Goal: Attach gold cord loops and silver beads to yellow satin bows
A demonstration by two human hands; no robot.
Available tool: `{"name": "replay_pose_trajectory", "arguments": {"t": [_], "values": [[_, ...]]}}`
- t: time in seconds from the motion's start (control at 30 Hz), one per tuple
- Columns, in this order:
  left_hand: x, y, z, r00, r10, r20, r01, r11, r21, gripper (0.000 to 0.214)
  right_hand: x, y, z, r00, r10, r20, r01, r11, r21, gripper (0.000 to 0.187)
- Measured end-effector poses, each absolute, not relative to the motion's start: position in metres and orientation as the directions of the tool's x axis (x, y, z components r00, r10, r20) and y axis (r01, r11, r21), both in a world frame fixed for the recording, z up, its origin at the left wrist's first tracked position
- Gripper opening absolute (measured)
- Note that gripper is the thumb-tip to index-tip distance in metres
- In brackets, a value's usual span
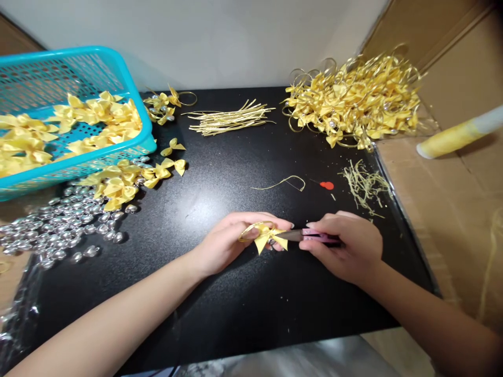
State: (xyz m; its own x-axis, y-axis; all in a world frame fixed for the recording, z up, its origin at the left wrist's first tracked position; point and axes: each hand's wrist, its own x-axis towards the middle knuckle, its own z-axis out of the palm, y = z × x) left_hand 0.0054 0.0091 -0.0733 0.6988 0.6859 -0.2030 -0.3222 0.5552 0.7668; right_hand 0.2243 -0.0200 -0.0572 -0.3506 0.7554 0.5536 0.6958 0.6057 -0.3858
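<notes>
My left hand point(231, 241) is closed on a small yellow ribbon bow point(267, 237) with a gold loop, held just above the black table point(220, 309). My right hand point(346, 246) grips pink-handled snips point(310, 235), whose metal tip points left and touches the bow. Both hands are near the table's front middle.
A turquoise basket point(129, 78) of yellow bows stands at the back left, with loose bows point(121, 183) and silver beads point(58, 225) beside it. Gold cord pieces point(230, 119) lie at the back, a heap of looped bows point(357, 102) at back right, trimmings point(365, 186), a red pin point(326, 185).
</notes>
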Motion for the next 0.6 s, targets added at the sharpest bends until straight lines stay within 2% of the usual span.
{"name": "replay_pose_trajectory", "arguments": {"t": [0.4, 0.6], "values": [[0.0072, 0.0082, -0.0726, 0.671, 0.713, -0.205, -0.278, 0.498, 0.822, 0.027, 0.2253, -0.0185, -0.0559, -0.399, 0.749, 0.530, 0.766, 0.590, -0.256, 0.038], [0.0055, 0.0075, -0.0765, 0.677, 0.713, -0.182, -0.249, 0.454, 0.855, 0.026, 0.2251, -0.0186, -0.0550, -0.409, 0.746, 0.525, 0.770, 0.591, -0.240, 0.039]]}}
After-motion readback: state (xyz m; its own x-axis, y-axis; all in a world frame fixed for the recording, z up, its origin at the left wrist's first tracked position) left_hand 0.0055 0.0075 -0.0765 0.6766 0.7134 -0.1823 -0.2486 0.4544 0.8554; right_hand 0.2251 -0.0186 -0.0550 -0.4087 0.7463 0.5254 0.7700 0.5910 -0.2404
